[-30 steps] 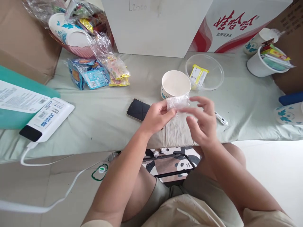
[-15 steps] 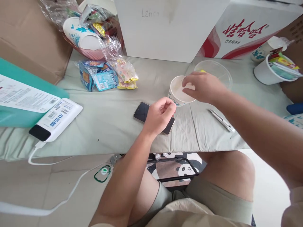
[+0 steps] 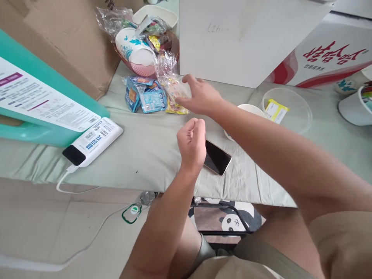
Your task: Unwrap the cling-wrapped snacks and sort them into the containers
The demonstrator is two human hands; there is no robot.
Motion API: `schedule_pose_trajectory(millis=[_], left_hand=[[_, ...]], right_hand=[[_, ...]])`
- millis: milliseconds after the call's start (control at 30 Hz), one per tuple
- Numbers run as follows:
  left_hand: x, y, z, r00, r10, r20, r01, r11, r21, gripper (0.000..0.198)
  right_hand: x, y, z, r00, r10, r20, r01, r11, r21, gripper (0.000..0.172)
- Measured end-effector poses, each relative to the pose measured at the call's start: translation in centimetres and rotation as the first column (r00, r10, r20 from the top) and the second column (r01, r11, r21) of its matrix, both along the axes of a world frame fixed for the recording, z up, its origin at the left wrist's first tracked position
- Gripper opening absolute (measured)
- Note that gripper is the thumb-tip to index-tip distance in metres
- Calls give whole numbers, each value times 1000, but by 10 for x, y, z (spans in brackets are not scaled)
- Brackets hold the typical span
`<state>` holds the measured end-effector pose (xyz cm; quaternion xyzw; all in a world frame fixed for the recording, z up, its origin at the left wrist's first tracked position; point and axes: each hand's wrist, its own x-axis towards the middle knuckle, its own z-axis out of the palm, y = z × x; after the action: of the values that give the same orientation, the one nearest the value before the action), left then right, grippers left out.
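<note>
My right hand [image 3: 199, 95] reaches far to the left across the table, fingers spread, touching a clear bag of yellow snack packets [image 3: 171, 86]. My left hand [image 3: 192, 144] hovers above the cloth in a loose fist beside a black phone [image 3: 217, 157]; nothing shows in it. A white paper bowl [image 3: 250, 109] stands behind my right forearm, mostly hidden. Blue snack packets [image 3: 145, 97] lie left of the yellow ones.
A pink basket [image 3: 145, 68] of paper bowls and wrappers sits at the back left. A white power bank [image 3: 93, 141] with its cable and a teal container [image 3: 35, 112] lie left. A clear plastic bowl [image 3: 299, 116] with a yellow sachet stands right, boxes behind.
My right hand left the paper bowl and swung left to the bag of snack packets. The clear wrapper held earlier is out of sight. The view shifted left.
</note>
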<state>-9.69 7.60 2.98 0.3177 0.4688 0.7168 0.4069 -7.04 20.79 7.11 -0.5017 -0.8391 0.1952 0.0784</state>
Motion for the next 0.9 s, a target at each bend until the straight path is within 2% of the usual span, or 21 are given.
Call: schedule_pose_trajectory(millis=[67,167,267,367,467,533,567,600,667,733,833,900], left_hand=[[-4,-2,1,1000,19,-5,-19,1000,-17,50],[-11,-6,4,999,30,-32,-31,999,-33,54],[-18,-7,5,999,51,-4,-51,998,-44,54],[-22,-4,4,996,65,62,-60,995,-77,52],[-24,0,3,988,77,136,-62,992,-113,36],[-24,1,3,980,-28,198,46,995,-87,21],[-23,0,4,965,-136,223,151,987,-53,27],[-22,-2,5,935,-265,236,276,961,-14,37],[-19,-7,6,838,-503,210,508,861,36,48],[-16,-13,7,745,-653,137,657,754,21,47],[-6,-20,5,579,-815,15,815,578,-35,42],[5,-23,3,402,-914,-51,908,405,-104,39]], right_hand=[[-21,3,-16,997,-29,67,31,999,-37,71],[-31,3,-27,992,-52,111,52,999,3,61],[-23,2,-27,995,-75,63,71,995,66,59],[-5,-6,-23,991,-108,-77,116,988,102,52],[20,-34,-20,955,-129,-268,177,970,164,49],[39,-68,-21,919,-109,-379,206,952,226,53],[50,-87,-22,900,-96,-425,219,943,250,56],[61,-107,-24,882,-85,-464,234,933,273,59],[84,-145,-28,854,-61,-516,253,916,310,66],[111,-173,-31,806,-22,-591,250,918,308,70],[158,-192,-34,686,-38,-727,313,917,247,64],[189,-192,-37,596,-89,-798,355,921,162,65]])
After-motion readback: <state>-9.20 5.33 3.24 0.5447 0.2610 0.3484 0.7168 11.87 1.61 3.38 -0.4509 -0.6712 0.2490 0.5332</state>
